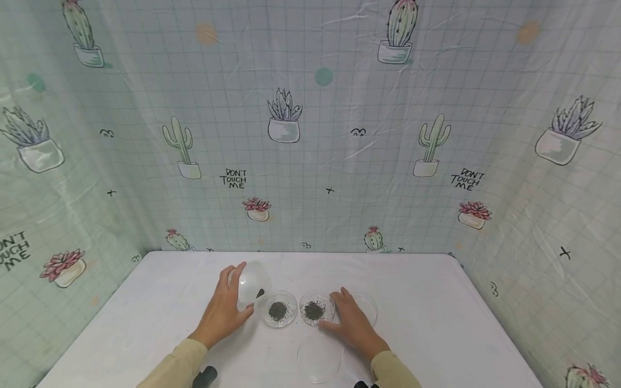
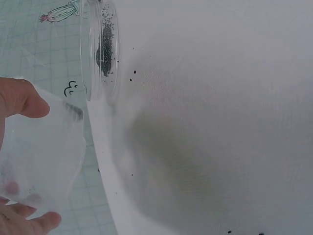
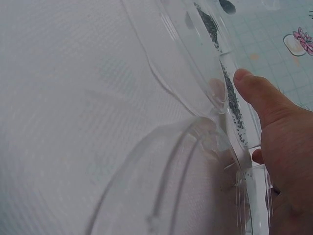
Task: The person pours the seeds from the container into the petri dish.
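Observation:
My left hand (image 1: 224,307) grips a translucent white bowl (image 1: 251,279), tilted, with a small dark clump of grains showing near its lower edge. The left wrist view shows the thumb on one side of the bowl (image 2: 44,147) and the fingertips on the other. Just right of it sits a clear petri dish (image 1: 278,325) with a mound of dark grains (image 1: 277,310) in its middle. Beside that stands a second petri dish (image 1: 306,299), also holding dark grains (image 1: 313,310). My right hand (image 1: 353,322) holds this second dish at its right side, thumb in front and fingers behind.
A clear dish part (image 1: 318,360) lies in front of the second petri dish. Another clear round piece (image 1: 371,303) is behind the right hand, and a further one (image 1: 350,365) is partly under the right forearm. Stray dark grains (image 2: 134,72) dot the white table. A printed curtain (image 1: 310,161) surrounds the table.

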`<state>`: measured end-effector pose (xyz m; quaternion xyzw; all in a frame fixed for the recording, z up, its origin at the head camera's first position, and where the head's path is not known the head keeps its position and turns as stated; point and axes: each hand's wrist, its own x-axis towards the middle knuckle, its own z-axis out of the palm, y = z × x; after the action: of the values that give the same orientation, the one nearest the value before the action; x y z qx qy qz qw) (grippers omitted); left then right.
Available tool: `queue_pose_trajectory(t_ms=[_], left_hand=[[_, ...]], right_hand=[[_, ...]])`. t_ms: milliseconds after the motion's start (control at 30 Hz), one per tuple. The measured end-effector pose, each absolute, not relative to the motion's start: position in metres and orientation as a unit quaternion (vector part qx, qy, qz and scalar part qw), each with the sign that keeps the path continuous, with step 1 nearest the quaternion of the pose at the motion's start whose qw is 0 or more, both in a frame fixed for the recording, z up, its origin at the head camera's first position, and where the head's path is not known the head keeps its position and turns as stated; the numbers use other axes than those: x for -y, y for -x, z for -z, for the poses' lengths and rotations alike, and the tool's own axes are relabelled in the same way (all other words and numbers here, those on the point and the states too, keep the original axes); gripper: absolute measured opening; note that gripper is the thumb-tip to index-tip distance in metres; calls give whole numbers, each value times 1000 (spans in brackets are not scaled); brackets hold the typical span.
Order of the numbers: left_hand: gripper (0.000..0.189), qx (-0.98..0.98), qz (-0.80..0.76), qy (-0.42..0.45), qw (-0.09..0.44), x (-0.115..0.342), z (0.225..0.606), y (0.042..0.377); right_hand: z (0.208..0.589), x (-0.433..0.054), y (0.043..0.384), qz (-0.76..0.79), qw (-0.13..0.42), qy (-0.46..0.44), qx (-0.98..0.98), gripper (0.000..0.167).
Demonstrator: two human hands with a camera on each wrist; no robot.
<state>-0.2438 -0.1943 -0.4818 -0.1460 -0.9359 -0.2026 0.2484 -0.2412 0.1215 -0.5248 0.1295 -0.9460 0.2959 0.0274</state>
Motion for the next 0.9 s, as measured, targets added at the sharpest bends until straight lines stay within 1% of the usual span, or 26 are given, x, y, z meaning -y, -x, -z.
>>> queue_pose_trajectory(t_ms=[267, 433, 633, 900], left_hand=[[101, 936, 203, 131, 257, 196, 489, 244], [101, 938, 209, 118, 249, 196, 493, 244], [99, 939, 230, 106, 232, 195, 494, 244], [96, 944, 263, 72, 188, 196, 494, 245]], right_hand=[[524, -122, 240, -301, 22, -131, 944, 84], [525, -121, 240, -302, 20, -130, 944, 84], [524, -122, 241, -298, 24, -134, 945, 84], [523, -121, 240, -296, 28, -136, 945, 83]])
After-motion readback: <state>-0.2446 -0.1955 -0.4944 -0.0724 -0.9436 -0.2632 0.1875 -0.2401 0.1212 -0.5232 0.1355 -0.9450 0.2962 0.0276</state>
